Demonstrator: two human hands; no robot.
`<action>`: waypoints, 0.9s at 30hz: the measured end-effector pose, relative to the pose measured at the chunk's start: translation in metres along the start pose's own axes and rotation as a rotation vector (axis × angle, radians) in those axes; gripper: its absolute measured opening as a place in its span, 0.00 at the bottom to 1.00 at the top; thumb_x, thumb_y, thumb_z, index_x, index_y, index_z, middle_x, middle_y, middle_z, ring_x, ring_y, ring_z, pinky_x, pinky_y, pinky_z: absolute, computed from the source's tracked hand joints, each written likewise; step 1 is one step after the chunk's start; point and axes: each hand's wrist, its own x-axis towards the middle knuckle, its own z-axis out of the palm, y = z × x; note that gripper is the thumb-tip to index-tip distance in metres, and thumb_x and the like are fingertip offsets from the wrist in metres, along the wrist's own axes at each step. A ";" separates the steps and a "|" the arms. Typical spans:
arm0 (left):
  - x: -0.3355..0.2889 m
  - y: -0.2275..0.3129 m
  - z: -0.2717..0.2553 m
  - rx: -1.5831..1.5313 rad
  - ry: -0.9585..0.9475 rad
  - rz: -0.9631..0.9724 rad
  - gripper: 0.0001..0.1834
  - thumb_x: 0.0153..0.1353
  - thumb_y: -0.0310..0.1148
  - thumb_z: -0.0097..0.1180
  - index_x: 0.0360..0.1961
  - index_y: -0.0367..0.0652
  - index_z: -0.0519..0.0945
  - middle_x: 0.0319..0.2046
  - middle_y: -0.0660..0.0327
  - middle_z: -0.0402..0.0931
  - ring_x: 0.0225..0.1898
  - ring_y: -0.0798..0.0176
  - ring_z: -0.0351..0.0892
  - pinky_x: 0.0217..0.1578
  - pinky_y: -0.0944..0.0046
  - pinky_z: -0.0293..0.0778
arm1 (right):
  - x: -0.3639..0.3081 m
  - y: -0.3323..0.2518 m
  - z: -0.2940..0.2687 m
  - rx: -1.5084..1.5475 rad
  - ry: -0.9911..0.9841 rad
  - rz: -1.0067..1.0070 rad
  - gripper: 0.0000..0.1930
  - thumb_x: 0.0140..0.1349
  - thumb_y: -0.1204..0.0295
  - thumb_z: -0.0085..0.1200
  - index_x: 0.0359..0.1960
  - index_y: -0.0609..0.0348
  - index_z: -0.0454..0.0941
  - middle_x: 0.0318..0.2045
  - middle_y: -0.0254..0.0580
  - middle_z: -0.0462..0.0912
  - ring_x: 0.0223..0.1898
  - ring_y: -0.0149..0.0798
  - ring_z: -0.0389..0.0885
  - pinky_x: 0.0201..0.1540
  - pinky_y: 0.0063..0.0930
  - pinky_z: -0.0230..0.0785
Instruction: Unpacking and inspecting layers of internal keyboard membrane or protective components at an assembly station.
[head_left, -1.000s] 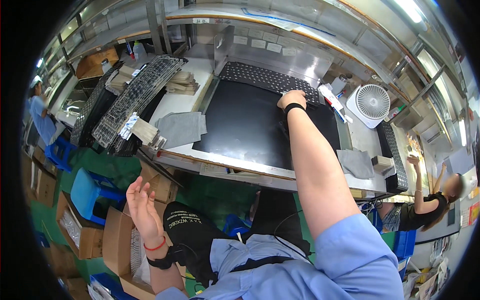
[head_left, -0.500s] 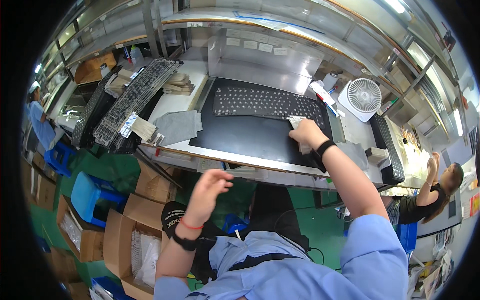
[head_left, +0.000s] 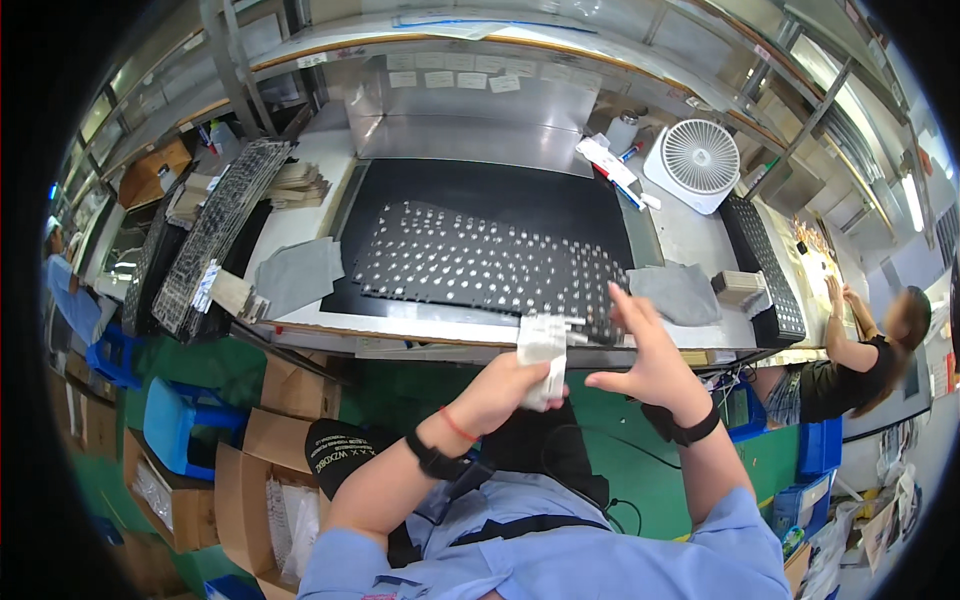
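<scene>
My left hand (head_left: 498,393) is closed around a small pale bundle of flat strips (head_left: 541,345), held upright at the table's front edge. What the strips are made of I cannot tell. Close beside it, my right hand (head_left: 655,362) has thumb and fingers spread, with nothing in its grasp. Beyond both hands a black keyboard plate (head_left: 480,262), dotted with rows of shiny spots, lies slanted on a black mat (head_left: 460,183). The bundle overlaps the plate's near edge in view.
Stacked keyboard plates (head_left: 212,240) and more strip bundles (head_left: 298,187) fill the left side. Grey cloths (head_left: 300,278) lie left and right of the mat. A white fan (head_left: 700,158), pens (head_left: 622,183) and a bottle (head_left: 621,131) stand at back right. A co-worker (head_left: 862,350) sits further right.
The bundle has passed from my right hand to my left, which has come up to the table edge. My right hand has drawn back and opened. The keyboard plate now sits nearer me.
</scene>
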 end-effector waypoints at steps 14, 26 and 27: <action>-0.069 0.097 0.034 0.112 -0.226 0.295 0.40 0.61 0.61 0.53 0.53 0.29 0.70 0.51 0.41 0.74 0.49 0.53 0.79 0.45 0.58 0.78 | 0.011 0.032 0.053 0.281 0.466 -0.487 0.15 0.43 0.87 0.62 0.35 0.62 0.81 0.39 0.48 0.85 0.44 0.46 0.85 0.42 0.32 0.78; 0.003 0.151 -0.181 0.725 0.382 0.855 0.47 0.66 0.54 0.50 0.73 0.45 0.39 0.72 0.52 0.44 0.73 0.51 0.46 0.68 0.52 0.47 | 0.029 0.079 0.009 0.665 0.321 -0.002 0.12 0.52 0.86 0.61 0.40 0.66 0.81 0.35 0.36 0.83 0.37 0.27 0.79 0.42 0.19 0.71; 0.018 0.152 -0.157 0.543 0.341 0.797 0.50 0.63 0.63 0.46 0.73 0.46 0.39 0.71 0.53 0.49 0.72 0.57 0.47 0.71 0.57 0.35 | 0.032 0.078 0.012 0.626 0.388 0.010 0.13 0.52 0.86 0.60 0.41 0.66 0.80 0.35 0.35 0.82 0.38 0.27 0.79 0.43 0.20 0.71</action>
